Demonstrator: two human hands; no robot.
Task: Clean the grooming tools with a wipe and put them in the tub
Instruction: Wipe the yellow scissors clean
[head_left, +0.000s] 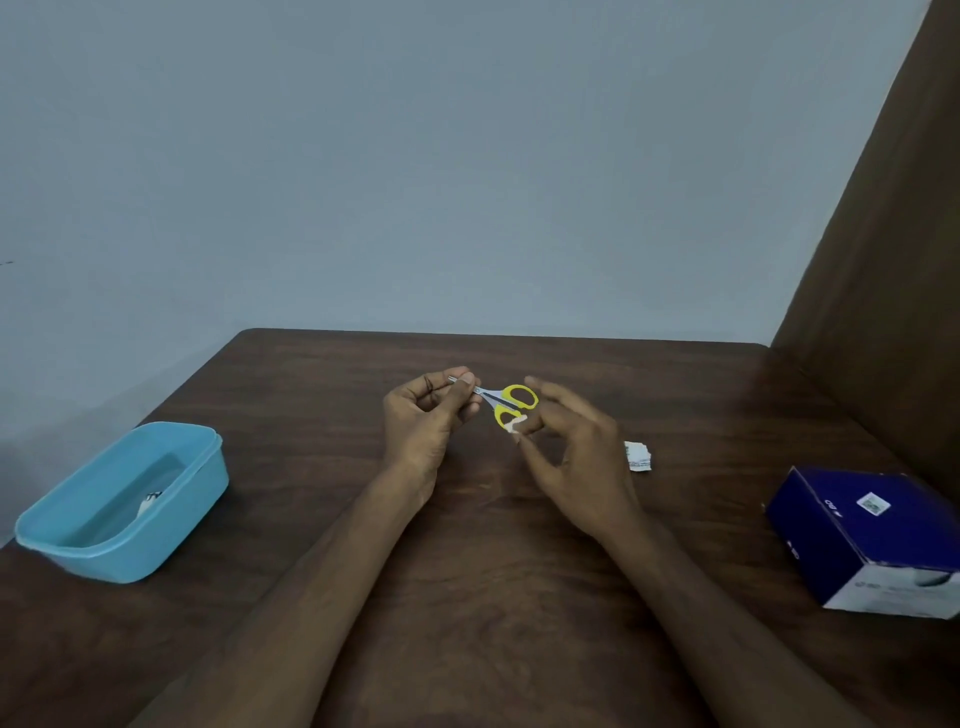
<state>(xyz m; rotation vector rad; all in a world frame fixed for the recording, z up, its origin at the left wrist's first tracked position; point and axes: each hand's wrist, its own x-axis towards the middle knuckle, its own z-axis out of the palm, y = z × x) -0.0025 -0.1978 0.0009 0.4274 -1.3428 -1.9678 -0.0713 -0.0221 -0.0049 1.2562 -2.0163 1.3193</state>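
Our left hand (428, 415) pinches the scissors (506, 404) by the blades above mid-table (467, 571); our right hand (569, 441), fingers loose, presses a wipe (515, 426) on a handle. Tub (122, 499) left of scissors at table edge, box (865, 540) right.

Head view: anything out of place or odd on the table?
Nothing much. A torn white wrapper lies loose on the table beside the right hand. The blue box sits askew at the right edge. The left hand holds the yellow scissors by the blades; the tub stands upright.
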